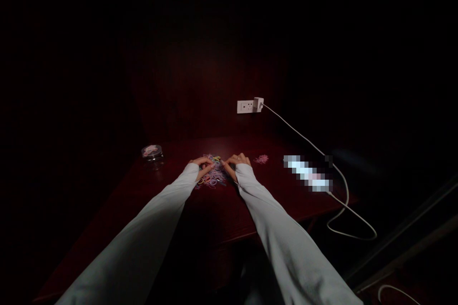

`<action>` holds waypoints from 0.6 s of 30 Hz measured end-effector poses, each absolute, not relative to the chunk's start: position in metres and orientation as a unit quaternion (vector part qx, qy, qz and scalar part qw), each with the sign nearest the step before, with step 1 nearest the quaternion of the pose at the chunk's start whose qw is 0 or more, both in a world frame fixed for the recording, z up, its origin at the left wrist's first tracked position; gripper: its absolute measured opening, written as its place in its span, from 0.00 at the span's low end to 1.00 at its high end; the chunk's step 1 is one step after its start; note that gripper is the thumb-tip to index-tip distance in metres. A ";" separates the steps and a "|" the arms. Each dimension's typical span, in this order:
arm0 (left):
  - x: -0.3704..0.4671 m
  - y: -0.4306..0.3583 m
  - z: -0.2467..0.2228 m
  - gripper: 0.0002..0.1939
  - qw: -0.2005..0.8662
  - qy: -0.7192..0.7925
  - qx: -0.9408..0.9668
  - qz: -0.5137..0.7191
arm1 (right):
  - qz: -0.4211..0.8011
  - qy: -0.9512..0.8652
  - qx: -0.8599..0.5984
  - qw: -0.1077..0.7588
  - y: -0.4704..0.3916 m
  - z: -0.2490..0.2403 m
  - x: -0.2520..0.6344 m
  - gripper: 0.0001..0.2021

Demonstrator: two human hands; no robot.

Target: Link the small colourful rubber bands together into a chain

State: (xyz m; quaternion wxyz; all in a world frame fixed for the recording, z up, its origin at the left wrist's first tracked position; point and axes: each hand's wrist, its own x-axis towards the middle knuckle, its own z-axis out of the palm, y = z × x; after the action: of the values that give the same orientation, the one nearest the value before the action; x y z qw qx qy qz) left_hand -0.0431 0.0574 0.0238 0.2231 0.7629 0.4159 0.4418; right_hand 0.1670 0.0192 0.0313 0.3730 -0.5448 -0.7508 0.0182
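Note:
A loose pile of small coloured elastic bands (pixel 215 178), mostly purple with some yellow, blue and red, lies on the dark red table. My left hand (pixel 202 162) is at the pile's left side, its thumb and fingertips closed together over the bands. From the right, my right hand (pixel 236 159) reaches in with fingers bent and thumb and forefinger pinched at the pile's edge. What either pinch holds is too small to make out. A smaller heap of pink elastic bands (pixel 262 158) sits just right of my right hand.
A clear round jar (pixel 152 155) with a patterned lid stands at the left. On the right lies a blurred-out lit phone-like device (pixel 307 173), its white cable (pixel 302 134) looping past the table edge to a charger (pixel 258 104) in the wall socket (pixel 245 106).

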 end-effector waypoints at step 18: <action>-0.040 0.048 0.027 0.06 0.130 0.434 0.823 0.344 | 0.006 -0.728 -0.560 0.395 0.029 0.021 0.172 0.22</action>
State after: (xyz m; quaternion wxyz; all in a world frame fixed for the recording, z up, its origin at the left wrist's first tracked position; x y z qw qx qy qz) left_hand -0.0398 0.0482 0.0271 0.1299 0.8226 0.4338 0.3440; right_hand 0.1718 0.0286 0.0211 0.3945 -0.5602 -0.7283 0.0059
